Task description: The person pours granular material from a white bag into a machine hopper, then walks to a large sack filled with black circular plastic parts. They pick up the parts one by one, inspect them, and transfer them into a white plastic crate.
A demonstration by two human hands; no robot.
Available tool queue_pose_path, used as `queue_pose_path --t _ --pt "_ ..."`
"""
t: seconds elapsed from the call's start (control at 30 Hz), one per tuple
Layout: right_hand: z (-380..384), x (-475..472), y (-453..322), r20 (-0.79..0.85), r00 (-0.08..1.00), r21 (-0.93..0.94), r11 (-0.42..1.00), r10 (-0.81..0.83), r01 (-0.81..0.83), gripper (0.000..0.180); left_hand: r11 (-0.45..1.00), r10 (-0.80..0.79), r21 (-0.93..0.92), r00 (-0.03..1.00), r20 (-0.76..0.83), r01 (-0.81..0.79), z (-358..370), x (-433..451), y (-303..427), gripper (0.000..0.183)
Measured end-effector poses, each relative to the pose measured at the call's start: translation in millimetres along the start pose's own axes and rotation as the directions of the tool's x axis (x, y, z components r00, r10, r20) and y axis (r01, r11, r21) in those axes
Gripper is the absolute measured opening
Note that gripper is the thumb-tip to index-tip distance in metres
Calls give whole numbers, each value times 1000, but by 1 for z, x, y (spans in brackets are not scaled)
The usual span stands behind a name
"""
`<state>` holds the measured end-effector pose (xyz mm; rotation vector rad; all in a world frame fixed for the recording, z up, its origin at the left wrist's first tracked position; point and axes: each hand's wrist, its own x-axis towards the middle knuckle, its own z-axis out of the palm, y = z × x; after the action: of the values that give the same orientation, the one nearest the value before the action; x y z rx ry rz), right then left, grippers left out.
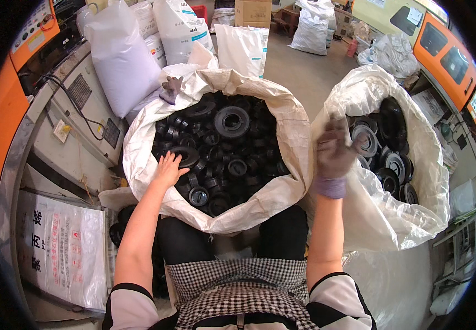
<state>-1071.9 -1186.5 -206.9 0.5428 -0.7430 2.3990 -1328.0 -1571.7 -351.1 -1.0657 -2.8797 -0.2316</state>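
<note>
A wide woven sack [291, 123] with a rolled-down rim sits in front of me, holding many small black plastic caps [237, 167] and a few larger black plastic discs. One large disc [232, 121] lies near the far side. My bare left hand [171, 170] reaches over the sack's left rim, its spread fingertips at the edge of another black disc [188, 156]. My right hand [335, 150], in a grey-purple glove and blurred, is raised with fingers apart, holding nothing visible. It is by the near side of a translucent plastic bag [430, 165] containing black discs [395, 123].
A loose glove [171, 90] lies on the sack's far left rim. Full white sacks [122, 62] stand behind it. Machine housings flank both sides, with an orange panel [444, 57] at right. A flattened printed sack [68, 251] lies at left, beside more black parts [118, 233].
</note>
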Motion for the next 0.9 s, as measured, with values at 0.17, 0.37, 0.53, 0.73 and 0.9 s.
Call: queue_pose_path --t 0.17,0.37,0.53,0.73,0.9 --pt "-36 -23 128 -375 832 -826 -555 410 -99 58 999 49 19 995 85 -51 14 15 -8 49" --pt "-87 -36 178 -584 766 -634 -741 270 -222 52 863 -146 -504 943 -300 -27 -33 -9 62 42" --pt "-37 -42 143 -448 818 -878 -348 361 -328 47 297 -135 -955 990 -30 12 -43 -54 123 36" --pt "19 -68 108 266 885 -963 156 382 222 48 81 -9 -993 996 -87 -86 -69 -88 181 28" --pt "36 -72 76 332 765 -940 128 552 315 42 117 73 -993 997 -2 -10 -89 -103 182 32"
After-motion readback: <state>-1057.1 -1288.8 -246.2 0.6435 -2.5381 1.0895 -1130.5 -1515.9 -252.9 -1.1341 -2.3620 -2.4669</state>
